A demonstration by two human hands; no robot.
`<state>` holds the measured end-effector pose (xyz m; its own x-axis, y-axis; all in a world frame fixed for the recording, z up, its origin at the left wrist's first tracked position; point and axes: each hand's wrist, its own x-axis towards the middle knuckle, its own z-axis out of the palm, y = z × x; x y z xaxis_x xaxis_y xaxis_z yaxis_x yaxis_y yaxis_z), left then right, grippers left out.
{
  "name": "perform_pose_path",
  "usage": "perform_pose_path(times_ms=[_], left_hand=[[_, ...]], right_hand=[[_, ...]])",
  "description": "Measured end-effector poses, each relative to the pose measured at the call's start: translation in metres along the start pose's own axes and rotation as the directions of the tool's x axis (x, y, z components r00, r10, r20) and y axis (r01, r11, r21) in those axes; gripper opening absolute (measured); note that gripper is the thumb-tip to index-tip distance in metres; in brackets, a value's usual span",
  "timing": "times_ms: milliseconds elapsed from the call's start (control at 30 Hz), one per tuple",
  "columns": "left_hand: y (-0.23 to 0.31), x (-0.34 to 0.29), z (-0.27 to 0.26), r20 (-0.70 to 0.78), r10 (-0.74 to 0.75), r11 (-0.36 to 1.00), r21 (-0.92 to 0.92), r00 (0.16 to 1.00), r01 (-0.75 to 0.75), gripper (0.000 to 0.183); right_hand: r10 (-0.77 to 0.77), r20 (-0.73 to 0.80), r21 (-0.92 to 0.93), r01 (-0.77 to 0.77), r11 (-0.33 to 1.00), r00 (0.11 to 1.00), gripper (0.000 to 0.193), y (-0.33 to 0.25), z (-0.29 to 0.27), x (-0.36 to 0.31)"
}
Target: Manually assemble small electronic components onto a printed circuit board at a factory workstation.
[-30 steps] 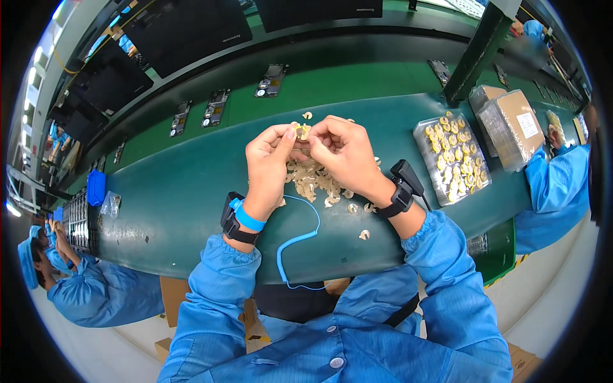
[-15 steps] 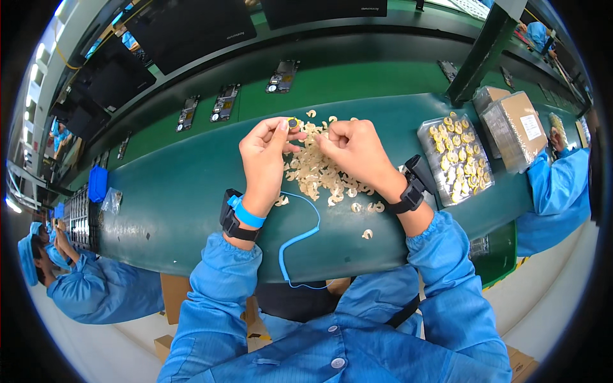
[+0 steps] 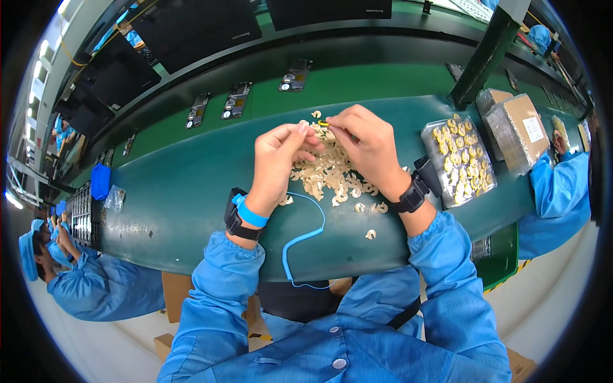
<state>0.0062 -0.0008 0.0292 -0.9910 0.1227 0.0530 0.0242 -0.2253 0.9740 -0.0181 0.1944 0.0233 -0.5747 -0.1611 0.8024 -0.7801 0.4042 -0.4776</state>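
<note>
Between the thumb and fingertips of my right hand (image 3: 371, 145) is a small round part with a yellow rim (image 3: 324, 123). My left hand (image 3: 279, 158) is just to its left, thumb pressed to the index finger and the other fingers loosely curled; what it pinches, if anything, is too small to make out. Beneath and between both hands spreads a pile of small cream C-shaped pieces (image 3: 329, 169), with a few strays nearer me. To the right lies a clear plastic tray (image 3: 454, 196) holding many yellow-rimmed round pieces.
A blue coiled cord (image 3: 299, 239) runs from my left wristband to the green table's edge. Circuit boards (image 3: 295, 75) lie on the green strip beyond. Stacked boxes (image 3: 516, 131) and a dark post (image 3: 480, 64) stand right. Co-workers (image 3: 105, 287) sit at both sides.
The yellow-rimmed part has passed from my left fingertips to my right ones. My right hand has come further over the pile. The circuit boards beyond have shifted slightly right.
</note>
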Motion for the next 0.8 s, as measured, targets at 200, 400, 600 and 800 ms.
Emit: perform_pose_path(times_ms=[200, 400, 600, 800], left_hand=[[-0.004, -0.003, 0.002, 0.023, 0.038, 0.997, 0.066, 0.999, -0.039, 0.019], [-0.005, 0.0, 0.003, 0.005, 0.182, 0.961, 0.213, 0.983, -0.179, 0.014], [-0.007, 0.001, -0.001, 0.007, 0.184, 0.932, 0.315, 0.983, -0.177, 0.012], [-0.013, 0.004, -0.004, 0.042, 0.211, 0.885, 0.415, 0.977, -0.209, 0.012]], right_hand=[[-0.101, 0.095, -0.048, 0.106, 0.993, 0.99, 0.016, -0.003, 0.005, -0.004], [0.252, 0.243, 0.259, -0.313, 0.914, 0.937, 0.015, -0.009, -0.001, 0.002], [0.399, 0.324, 0.342, -0.5, 0.796, 0.858, 0.017, -0.007, 0.006, -0.001], [0.446, 0.284, 0.316, -0.522, 0.792, 0.849, 0.019, 0.0, 0.009, -0.005]])
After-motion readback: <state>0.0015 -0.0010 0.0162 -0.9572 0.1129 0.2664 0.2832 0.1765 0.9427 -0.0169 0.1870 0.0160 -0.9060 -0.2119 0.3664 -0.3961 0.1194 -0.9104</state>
